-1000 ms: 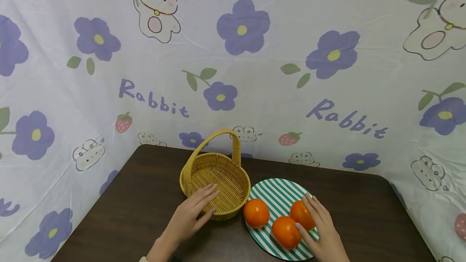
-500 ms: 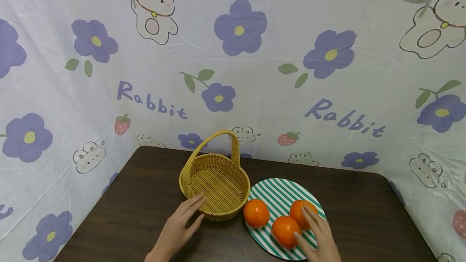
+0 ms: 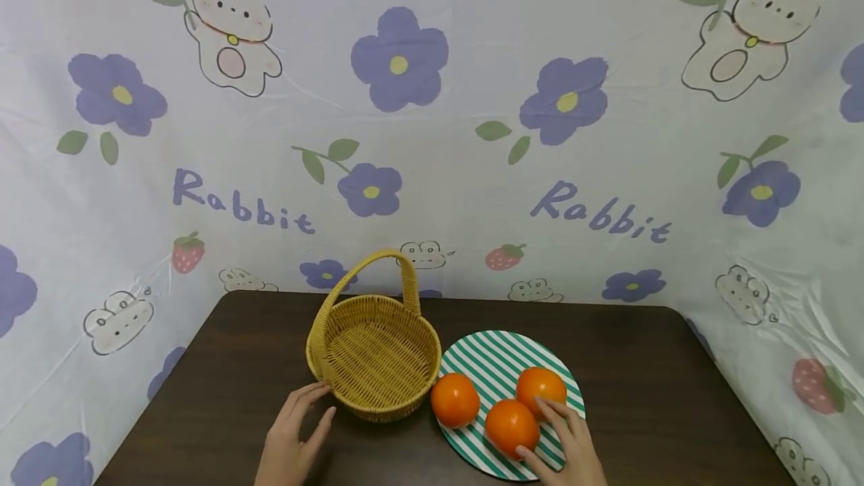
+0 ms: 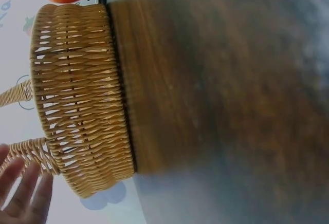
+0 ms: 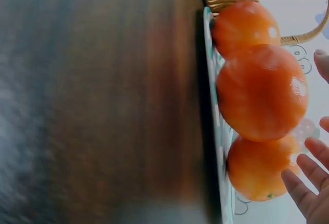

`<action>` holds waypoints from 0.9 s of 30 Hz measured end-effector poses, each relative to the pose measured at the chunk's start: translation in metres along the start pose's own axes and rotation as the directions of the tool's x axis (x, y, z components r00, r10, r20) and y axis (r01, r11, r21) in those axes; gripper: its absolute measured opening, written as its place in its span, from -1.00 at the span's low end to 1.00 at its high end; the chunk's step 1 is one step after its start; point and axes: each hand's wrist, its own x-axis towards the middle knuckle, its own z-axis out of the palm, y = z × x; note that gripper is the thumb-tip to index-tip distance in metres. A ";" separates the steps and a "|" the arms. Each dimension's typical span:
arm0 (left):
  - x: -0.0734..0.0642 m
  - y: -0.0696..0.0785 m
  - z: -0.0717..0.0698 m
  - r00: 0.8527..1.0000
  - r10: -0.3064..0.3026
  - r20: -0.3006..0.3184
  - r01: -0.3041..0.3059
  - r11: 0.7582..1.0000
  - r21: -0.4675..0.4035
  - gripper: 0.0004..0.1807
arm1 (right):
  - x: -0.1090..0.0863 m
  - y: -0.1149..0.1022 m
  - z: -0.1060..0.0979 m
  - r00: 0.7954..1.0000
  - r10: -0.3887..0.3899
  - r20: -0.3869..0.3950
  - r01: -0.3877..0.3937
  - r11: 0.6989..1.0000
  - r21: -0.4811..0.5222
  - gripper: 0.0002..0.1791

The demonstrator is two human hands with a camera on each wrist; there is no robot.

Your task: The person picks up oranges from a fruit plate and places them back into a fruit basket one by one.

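A yellow wicker basket (image 3: 388, 409) with a tall arched handle stands upright, with nothing in it. Beside it, a round green-and-white striped plate (image 3: 481, 355) carries three glossy, round orange-coloured fruits: one at the left (image 3: 455, 400), one in front (image 3: 511, 430), one at the right (image 3: 542, 387). My left hand (image 3: 286, 445) is at the basket's front left side, fingers loosely bent and holding nothing; its fingertips (image 4: 43, 183) show near the handle's base in the left wrist view. My right hand (image 3: 574, 450) hovers over the front and right fruits, fingers spread (image 5: 295, 185), thumb near the front one.
All of it stands on a dark brown wooden table (image 3: 648, 388) with rounded back corners. A white cloth (image 3: 459, 141) printed with rabbits, flowers and strawberries hangs behind and at both sides. The plate's left edge lies close to the basket.
My left hand has drawn back from over the basket to its front left side. My right hand stays by the fruits, slightly lower. The head view has swung a little right.
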 end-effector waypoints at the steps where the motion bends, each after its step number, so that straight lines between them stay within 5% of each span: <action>1: 0.000 -0.001 -0.001 0.999 -0.040 0.009 0.040 0.999 0.004 -0.59 | -0.001 0.000 0.002 1.000 -0.001 -0.005 0.001 1.000 -0.002 -0.22; 6: 0.008 -0.002 -0.005 0.965 -0.238 0.110 0.238 0.971 0.017 -0.35 | -0.007 -0.001 0.009 1.000 0.026 -0.004 -0.026 1.000 0.004 -0.17; 9: 0.012 -0.005 -0.005 0.940 -0.296 0.173 0.298 0.955 0.014 -0.22 | -0.010 -0.001 0.012 0.999 0.050 0.003 -0.050 0.999 0.009 -0.16; 18: 0.013 -0.017 -0.004 0.909 -0.341 0.238 0.352 0.936 -0.003 -0.13 | -0.012 -0.001 0.020 0.999 0.033 0.027 -0.033 0.999 -0.002 -0.15; 27: 0.018 -0.025 0.006 0.916 -0.322 0.237 0.329 0.944 0.012 -0.14 | -0.007 -0.005 0.022 0.992 0.102 0.068 -0.101 0.995 -0.025 -0.14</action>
